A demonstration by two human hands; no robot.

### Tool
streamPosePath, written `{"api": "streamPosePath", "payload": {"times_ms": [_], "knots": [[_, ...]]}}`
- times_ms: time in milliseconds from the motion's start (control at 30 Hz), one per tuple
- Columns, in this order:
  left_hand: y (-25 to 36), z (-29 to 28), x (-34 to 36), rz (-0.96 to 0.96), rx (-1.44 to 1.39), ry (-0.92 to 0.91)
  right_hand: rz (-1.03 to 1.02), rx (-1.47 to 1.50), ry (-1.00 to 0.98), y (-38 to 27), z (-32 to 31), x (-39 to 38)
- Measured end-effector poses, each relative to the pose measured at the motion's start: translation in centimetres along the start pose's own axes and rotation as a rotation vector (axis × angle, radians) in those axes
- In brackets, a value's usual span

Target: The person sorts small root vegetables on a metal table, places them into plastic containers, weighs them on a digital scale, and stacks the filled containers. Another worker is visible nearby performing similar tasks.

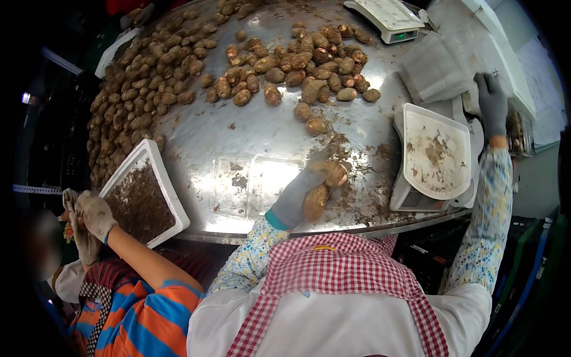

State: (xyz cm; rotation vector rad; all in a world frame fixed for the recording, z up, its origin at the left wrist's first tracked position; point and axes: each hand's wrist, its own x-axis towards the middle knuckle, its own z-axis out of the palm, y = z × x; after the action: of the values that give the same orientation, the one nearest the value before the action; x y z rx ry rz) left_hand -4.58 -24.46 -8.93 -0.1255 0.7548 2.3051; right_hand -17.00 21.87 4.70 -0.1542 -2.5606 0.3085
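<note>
My left hand (292,199), in a grey glove, is closed around two brown taro corms, one (336,173) at the fingertips and the other (315,203) lower against the palm. It hovers over the near part of the metal table. Just left of it lies an opened clear plastic clamshell box (232,189). My right hand (492,107), also gloved in grey, reaches far to the right with its fingers stretched out. Beside it stand stacked clear plastic boxes (434,68); whether the fingertips touch anything is unclear. No object shows in that hand.
A white scale (437,152) with a dirty pan stands at the right; another scale (389,18) is at the back. Taro corms (143,89) heap at the left and back middle. A white crate (169,193) of soil sits near a co-worker's gloved hands (95,214). Loose dirt litters the metal table (196,131).
</note>
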Motion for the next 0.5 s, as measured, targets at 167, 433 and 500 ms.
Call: {"api": "streamPosePath", "payload": {"times_ms": [167, 433, 500], "knots": [[-0.6, -0.3, 0.8, 0.029, 0.207, -0.021, -0.026, 0.135, -0.177, -5.5, -6.1, -12.2], [-1.4, 1.1, 2.1, 0.289, 0.919, -0.210, -0.155, -0.215, -0.551, -6.0, -5.5, -23.9], [-1.7, 1.2, 2.0, 0.225, 0.881, -0.210, -0.212, -0.228, -0.489, -6.5, -5.7, -24.3]]}}
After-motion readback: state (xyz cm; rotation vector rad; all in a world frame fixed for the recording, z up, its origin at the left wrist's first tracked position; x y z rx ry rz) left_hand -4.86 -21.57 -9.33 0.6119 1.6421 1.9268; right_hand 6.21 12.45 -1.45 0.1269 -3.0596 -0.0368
